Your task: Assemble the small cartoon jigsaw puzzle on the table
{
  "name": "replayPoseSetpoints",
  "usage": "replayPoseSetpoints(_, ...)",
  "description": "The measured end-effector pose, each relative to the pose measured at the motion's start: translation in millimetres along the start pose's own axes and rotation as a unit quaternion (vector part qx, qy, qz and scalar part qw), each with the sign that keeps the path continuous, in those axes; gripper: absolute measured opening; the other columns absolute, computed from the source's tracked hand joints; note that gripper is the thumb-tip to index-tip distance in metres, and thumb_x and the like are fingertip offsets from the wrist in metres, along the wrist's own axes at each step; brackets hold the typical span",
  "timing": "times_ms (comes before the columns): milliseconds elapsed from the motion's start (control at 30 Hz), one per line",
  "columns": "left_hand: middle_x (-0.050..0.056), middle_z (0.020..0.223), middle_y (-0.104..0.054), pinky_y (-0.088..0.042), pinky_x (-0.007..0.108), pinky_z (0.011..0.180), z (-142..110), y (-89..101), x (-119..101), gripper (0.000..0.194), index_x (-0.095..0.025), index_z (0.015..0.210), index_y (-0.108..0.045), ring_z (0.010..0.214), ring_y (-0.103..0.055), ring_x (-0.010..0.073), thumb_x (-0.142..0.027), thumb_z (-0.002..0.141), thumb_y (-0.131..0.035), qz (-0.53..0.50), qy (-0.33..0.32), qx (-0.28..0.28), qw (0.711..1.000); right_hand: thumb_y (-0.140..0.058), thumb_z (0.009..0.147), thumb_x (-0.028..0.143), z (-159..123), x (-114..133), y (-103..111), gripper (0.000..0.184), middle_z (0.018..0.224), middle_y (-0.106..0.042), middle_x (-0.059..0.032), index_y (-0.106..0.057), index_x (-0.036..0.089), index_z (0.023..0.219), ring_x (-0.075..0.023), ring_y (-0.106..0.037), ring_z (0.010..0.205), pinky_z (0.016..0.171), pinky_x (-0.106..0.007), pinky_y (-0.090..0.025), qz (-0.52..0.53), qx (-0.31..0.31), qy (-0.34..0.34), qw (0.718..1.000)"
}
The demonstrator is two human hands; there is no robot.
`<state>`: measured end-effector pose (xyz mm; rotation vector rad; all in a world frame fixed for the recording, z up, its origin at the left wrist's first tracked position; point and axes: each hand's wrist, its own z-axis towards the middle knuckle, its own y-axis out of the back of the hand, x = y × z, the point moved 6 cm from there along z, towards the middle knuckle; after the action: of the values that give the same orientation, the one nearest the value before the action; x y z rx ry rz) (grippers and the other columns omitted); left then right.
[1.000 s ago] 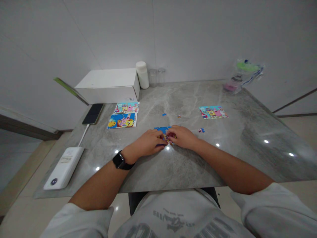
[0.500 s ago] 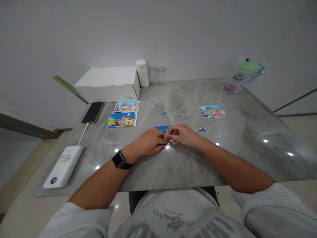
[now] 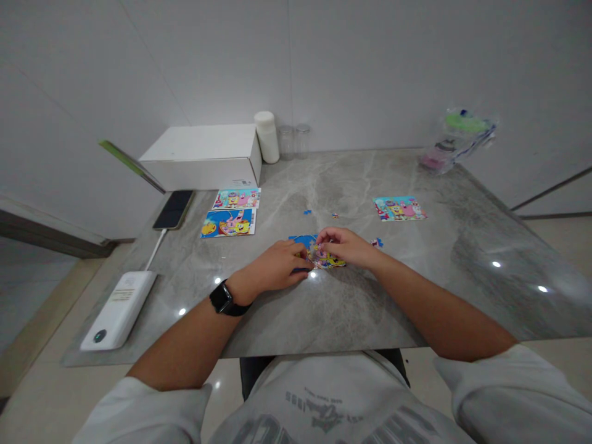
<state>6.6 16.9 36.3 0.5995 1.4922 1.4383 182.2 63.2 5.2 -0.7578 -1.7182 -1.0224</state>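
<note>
A small, partly assembled cartoon jigsaw puzzle (image 3: 333, 260) lies on the grey table in front of me, blue at its upper left and yellow and pink lower down. Around its left edge, my left hand (image 3: 282, 262) is curled, its fingertips and thumb holding the puzzle. My right hand (image 3: 345, 246) bends over the upper right part with thumb and forefinger pinched; whatever lies between them is too small to make out. Loose jigsaw pieces lie nearby: a blue piece (image 3: 308, 212), a multicoloured piece (image 3: 335, 216) and a blue-and-white cluster (image 3: 378, 243) beyond my right wrist.
Two picture cards (image 3: 228, 223) lie at the left, and another cartoon picture (image 3: 400, 208) at the right. A phone (image 3: 173, 209) is cabled to a white power bank (image 3: 119, 311). Along the back stand a white box (image 3: 198, 157), white bottle (image 3: 267, 137), two glasses (image 3: 302, 142) and plastic bag (image 3: 457, 140).
My right hand has shifted slightly up and right, uncovering more of the puzzle's lower right part. My left hand stays in place.
</note>
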Motion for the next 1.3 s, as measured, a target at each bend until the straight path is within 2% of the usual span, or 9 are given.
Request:
replayPoseSetpoints(100,0.008,0.117,-0.071,-0.051,0.042,0.099,-0.1,0.2,-0.2,0.027,-0.030,0.125,-0.080,0.110,-0.066,0.0257,-0.033,0.102,-0.068,-0.003,-0.002,-0.003,1.000,-0.069,0.080,0.026,0.1,-2.0,0.8,0.011,0.073,-0.065,0.0036,-0.065,0.021,0.089,-0.0131,-0.059,0.064,0.061,-0.024,-0.047,0.010,-0.005,-0.009,1.000)
replayPoseSetpoints(167,0.008,0.117,-0.072,-0.051,0.042,0.100,-0.2,-0.1,0.1,0.027,-0.030,0.125,-0.080,0.111,-0.066,0.0259,-0.033,0.101,-0.068,-0.005,0.001,-0.003,1.000,-0.068,0.078,0.025,0.8,-1.3,0.9,0.011,0.073,-0.065,0.0030,-0.065,0.021,0.087,-0.0137,-0.059,0.066,0.063,-0.024,-0.046,-0.006,-0.009,0.007,1.000)
replayPoseSetpoints(367,0.009,0.117,-0.071,-0.051,0.042,0.098,-1.0,-0.9,0.7,0.027,-0.029,0.126,-0.080,0.109,-0.066,0.0254,-0.034,0.101,-0.069,-0.005,0.001,-0.009,1.000,-0.063,0.081,0.019,-0.3,5.2,-5.3,0.027,0.084,-0.067,0.0021,-0.073,0.021,0.106,-0.0134,-0.060,0.072,0.066,-0.024,-0.046,-0.061,0.009,0.068,0.996)
replayPoseSetpoints(600,0.009,0.117,-0.072,-0.051,0.042,0.099,0.1,1.6,-2.0,0.027,-0.028,0.125,-0.080,0.111,-0.066,0.0257,-0.032,0.101,-0.068,-0.004,-0.002,0.004,1.000,-0.069,0.081,0.017,-4.4,16.8,2.0,0.009,0.084,-0.072,0.0000,-0.075,0.021,0.086,-0.0139,-0.062,0.074,0.072,-0.026,-0.046,-0.194,-0.070,0.113,0.972)
replayPoseSetpoints(833,0.009,0.117,-0.072,-0.052,0.041,0.098,-0.2,2.9,-3.1,0.029,-0.028,0.129,-0.078,0.110,-0.067,0.0251,-0.032,0.103,-0.065,-0.002,-0.006,0.001,1.000,-0.072,0.085,0.018,-1.8,6.5,-9.4,0.006,0.079,-0.076,-0.0001,-0.077,0.020,0.089,-0.0147,-0.068,0.074,0.069,-0.025,-0.049,-0.160,-0.001,0.057,0.986)
replayPoseSetpoints(1067,0.009,0.115,-0.071,-0.051,0.041,0.099,-0.6,3.0,-2.9,0.027,-0.029,0.127,-0.079,0.111,-0.066,0.0248,-0.033,0.103,-0.066,-0.010,0.000,0.001,1.000,-0.073,0.085,0.015,-0.3,6.3,-12.4,0.007,0.079,-0.078,0.0002,-0.077,0.022,0.086,-0.0153,-0.071,0.075,0.070,-0.025,-0.050,-0.196,-0.012,0.057,0.979)
replayPoseSetpoints(1300,0.009,0.116,-0.071,-0.051,0.040,0.098,-0.8,1.9,-2.0,0.028,-0.029,0.127,-0.078,0.110,-0.066,0.0243,-0.033,0.103,-0.065,-0.010,-0.001,-0.004,1.000,-0.071,0.086,0.014,-1.6,10.1,-12.5,0.010,0.079,-0.079,0.0002,-0.077,0.021,0.085,-0.0150,-0.072,0.075,0.071,-0.024,-0.051,-0.181,0.002,0.040,0.983)
